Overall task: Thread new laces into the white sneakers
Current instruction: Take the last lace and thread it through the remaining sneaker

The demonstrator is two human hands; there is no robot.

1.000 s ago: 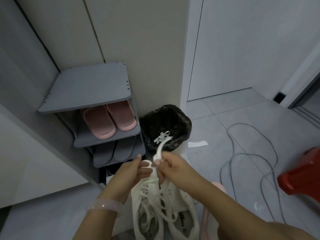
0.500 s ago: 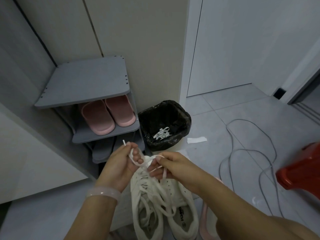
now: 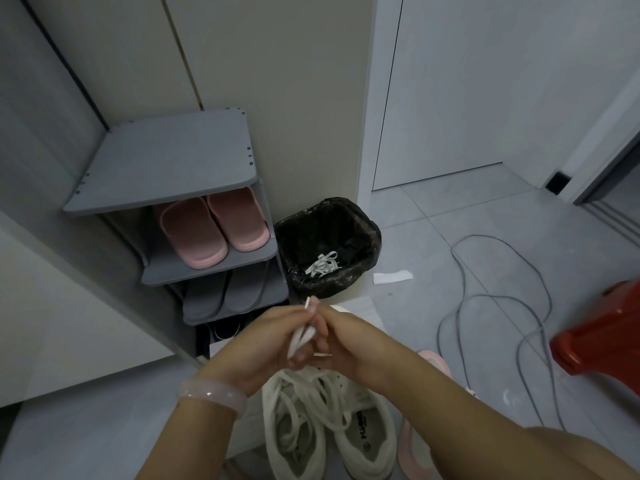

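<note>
Two white sneakers (image 3: 329, 424) stand side by side on the floor at the bottom middle, laces crossing loosely over their tongues. Above their toes my left hand (image 3: 258, 344) and my right hand (image 3: 346, 341) meet, fingers curled together. Between them they pinch a flat white lace (image 3: 300, 336), whose tip sticks up above my fingers. A second lace tip shows under my right fingers. The toes of the sneakers are hidden behind my hands.
A grey shoe rack (image 3: 166, 168) holds pink slippers (image 3: 214, 226) and grey slippers at the left. A black-lined bin (image 3: 360, 233) with old white laces (image 3: 323, 265) stands behind my hands. A grey cable (image 3: 485, 306), a red stool (image 3: 602, 334) and a paper scrap (image 3: 393, 277) lie right.
My hands have closed together and risen slightly. The lace loop that was spread between them is now drawn into a tight strand between my fingers.
</note>
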